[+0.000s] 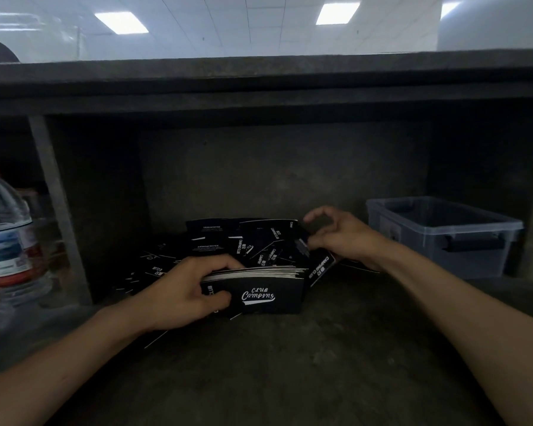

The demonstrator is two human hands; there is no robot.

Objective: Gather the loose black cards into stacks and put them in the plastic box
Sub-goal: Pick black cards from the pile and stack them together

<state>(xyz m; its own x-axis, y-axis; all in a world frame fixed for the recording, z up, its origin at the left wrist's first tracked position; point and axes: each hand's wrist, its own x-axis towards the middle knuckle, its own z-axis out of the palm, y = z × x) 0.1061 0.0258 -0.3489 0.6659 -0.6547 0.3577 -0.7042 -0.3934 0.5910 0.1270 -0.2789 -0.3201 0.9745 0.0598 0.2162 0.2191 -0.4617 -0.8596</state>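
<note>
You have two hands here: your left hand (pixel 179 290) and your right hand (pixel 336 235). Your left hand holds one stack (pixel 268 292) of black cards, with too many cards in it to count. Your right hand pinches one small bunch (pixel 320 267), and you cannot tell how many cards are in it. There is one loose pile (pixel 243 238), also too many to count. You can see one plastic box (pixel 443 241), one water bottle (pixel 6 229) and three ceiling lights (pixel 120 22).

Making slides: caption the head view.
Left hand grips a stack; right hand pinches a card by the pile, box nearby.
</note>
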